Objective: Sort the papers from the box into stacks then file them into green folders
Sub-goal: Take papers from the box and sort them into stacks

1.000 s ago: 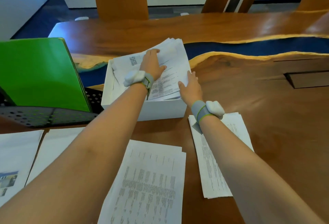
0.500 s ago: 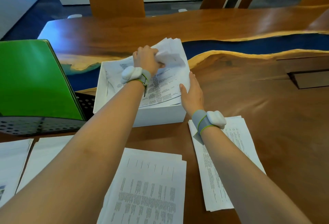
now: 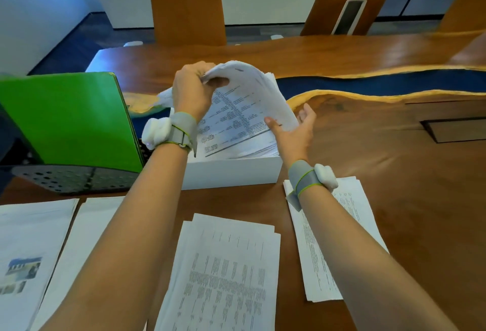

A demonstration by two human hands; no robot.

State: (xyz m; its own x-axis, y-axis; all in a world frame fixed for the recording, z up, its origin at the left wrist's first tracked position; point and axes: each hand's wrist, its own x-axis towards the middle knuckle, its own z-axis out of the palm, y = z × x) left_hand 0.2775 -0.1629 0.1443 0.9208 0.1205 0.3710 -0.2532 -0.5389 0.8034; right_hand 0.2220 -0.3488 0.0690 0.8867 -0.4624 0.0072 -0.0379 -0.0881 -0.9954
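Left hand [image 3: 192,91] grips the papers [image 3: 244,104] at their 12 o'clock end above the box [image 3: 231,172]; right hand [image 3: 294,133], grip open, should cradle the 3 o'clock edge.

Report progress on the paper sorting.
Done: four stacks lie on the table. In hand: the left hand grips the far end of a bundle, bending it up out of the box; the right hand touches its right edge. Left: the box still holds papers, and the green folder stands in its rack, nothing visibly filed.
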